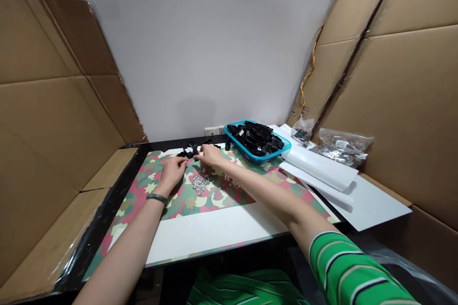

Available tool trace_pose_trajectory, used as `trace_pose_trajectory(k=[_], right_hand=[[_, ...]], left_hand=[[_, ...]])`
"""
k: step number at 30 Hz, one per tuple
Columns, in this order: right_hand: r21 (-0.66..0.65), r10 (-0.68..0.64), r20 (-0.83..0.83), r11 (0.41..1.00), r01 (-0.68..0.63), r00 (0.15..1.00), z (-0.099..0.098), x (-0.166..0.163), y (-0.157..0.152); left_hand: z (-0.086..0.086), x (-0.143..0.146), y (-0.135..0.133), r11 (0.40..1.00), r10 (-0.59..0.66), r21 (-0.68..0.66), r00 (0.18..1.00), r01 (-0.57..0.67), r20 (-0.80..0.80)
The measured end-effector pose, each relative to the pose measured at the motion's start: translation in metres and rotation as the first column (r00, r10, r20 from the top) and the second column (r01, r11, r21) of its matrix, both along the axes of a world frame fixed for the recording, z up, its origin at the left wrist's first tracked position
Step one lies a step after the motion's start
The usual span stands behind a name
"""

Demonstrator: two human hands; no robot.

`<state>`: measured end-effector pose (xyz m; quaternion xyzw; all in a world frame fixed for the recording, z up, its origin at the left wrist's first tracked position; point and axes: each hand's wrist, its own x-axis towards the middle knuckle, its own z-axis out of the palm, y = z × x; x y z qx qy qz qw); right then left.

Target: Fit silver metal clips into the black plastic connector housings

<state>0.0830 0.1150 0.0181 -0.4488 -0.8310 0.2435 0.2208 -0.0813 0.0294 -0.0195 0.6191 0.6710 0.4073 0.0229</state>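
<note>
My left hand [172, 172] rests loosely curled on a camouflage-patterned mat [146, 186], just below a small cluster of black plastic pieces [189, 150]. My right hand [212, 155] reaches in from the right, its fingertips at that cluster. Whether those fingers grip a piece cannot be seen at this size. A scattered heap of small silver metal parts [199, 184] lies on the mat below and between my hands. A green striped sleeve [343, 262] covers my right upper arm.
A teal plastic tray [234, 142] heaped with black pieces stands at the mat's far edge. To its right are white sheets [318, 164] and plastic bags of parts [341, 147]. Cardboard panels [46, 105] line both sides, with a white wall behind.
</note>
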Motion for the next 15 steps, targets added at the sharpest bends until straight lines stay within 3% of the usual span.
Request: trace_pose_trajectory(k=[3, 6, 11, 15], right_hand=[[-0.001, -0.065, 0.034, 0.998, 0.065, 0.997, -0.004, -0.019, 0.001], [-0.027, -0.089, 0.02, 0.996, 0.09, 0.996, -0.006, -0.017, 0.005], [-0.113, -0.06, -0.093, 0.992, 0.049, 0.994, -0.004, 0.014, 0.007], [-0.253, 0.028, -0.224, 0.964, -0.086, 0.974, -0.002, 0.047, -0.006]], left_hand=[[-0.002, 0.0, 0.001, 1.0, -0.019, 0.021, 0.999, 0.018, 0.037], [-0.002, 0.001, 0.002, 0.998, -0.041, 0.041, 0.998, 0.04, 0.044], [0.005, 0.009, -0.001, 0.987, -0.094, 0.136, 0.994, 0.086, 0.056], [0.015, 0.024, -0.011, 0.966, -0.246, 0.137, 0.938, 0.218, 0.244]])
